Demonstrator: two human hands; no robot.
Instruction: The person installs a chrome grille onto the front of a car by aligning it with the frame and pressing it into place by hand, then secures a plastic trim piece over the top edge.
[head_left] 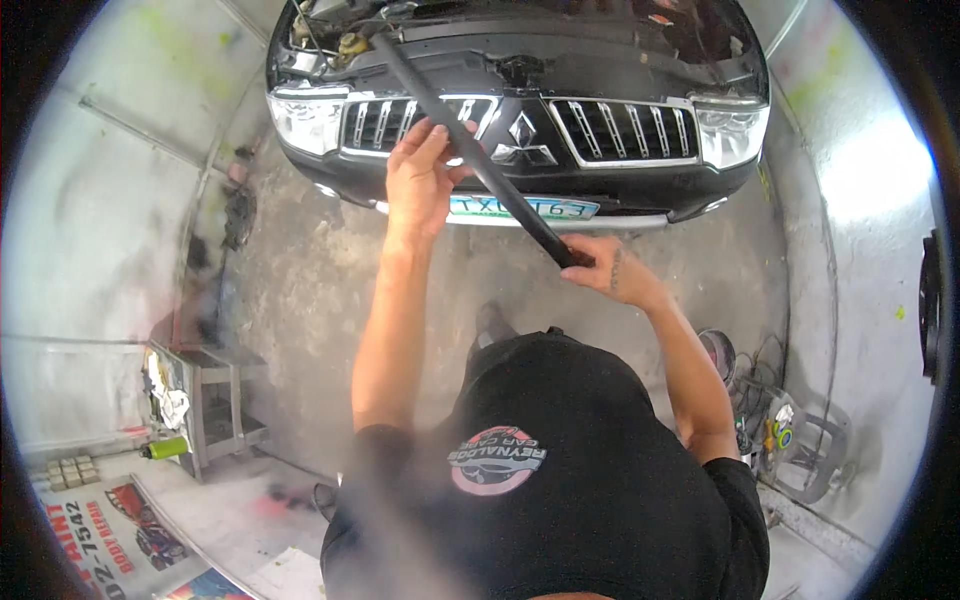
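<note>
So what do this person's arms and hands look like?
The left hand and right hand are ungloved, the forearms bare below short black T-shirt sleeves. A dark tattoo-like marking runs across the back of the right hand.

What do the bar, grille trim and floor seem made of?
Bar: probably plastic or rubber, satin black, smooth with a soft sheen; painted metal is possible.
Grille trim: chrome finish, bright and shiny; metal or plated plastic, unclear which.
Floor: likely concrete, dull grey, judging by its mottled, stained surface.
</note>
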